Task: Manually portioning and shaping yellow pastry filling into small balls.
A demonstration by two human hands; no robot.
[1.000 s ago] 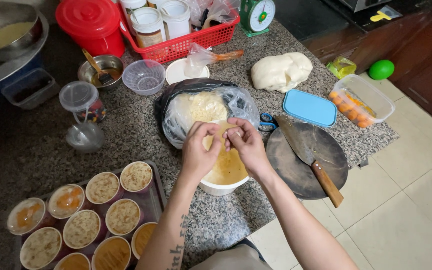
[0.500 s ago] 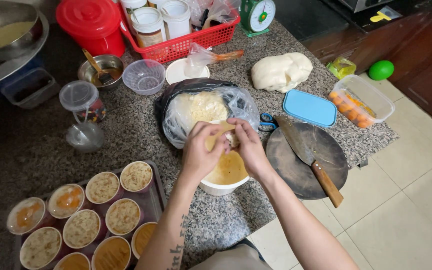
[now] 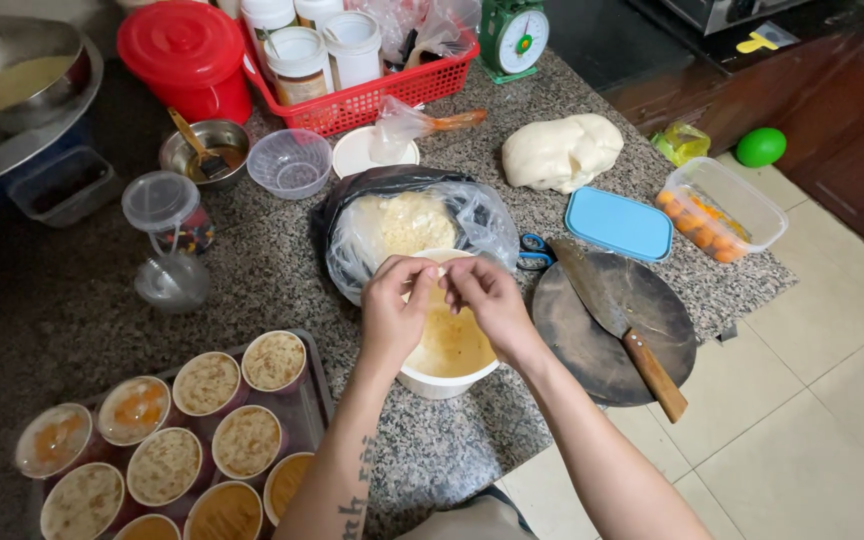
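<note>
Both hands meet over a white bowl [image 3: 444, 378] of yellow-orange filling at the near edge of the granite counter [image 3: 282, 260]. The left hand [image 3: 395, 312] and the right hand [image 3: 487, 300] have their fingertips pinched together on a small pale piece held between them, too small to identify, directly above the bowl. Just beyond the bowl lies a plastic bag [image 3: 407, 225] of crumbly pale mixture. To the right sits a round dark board [image 3: 617, 325] with a wooden-handled cleaver [image 3: 617, 320] on it, and farther right a blue lid [image 3: 619, 223]. A lump of white dough [image 3: 562, 150] rests at the far right. At the near left, a tray [image 3: 317, 400] holds filled round cups.
</note>
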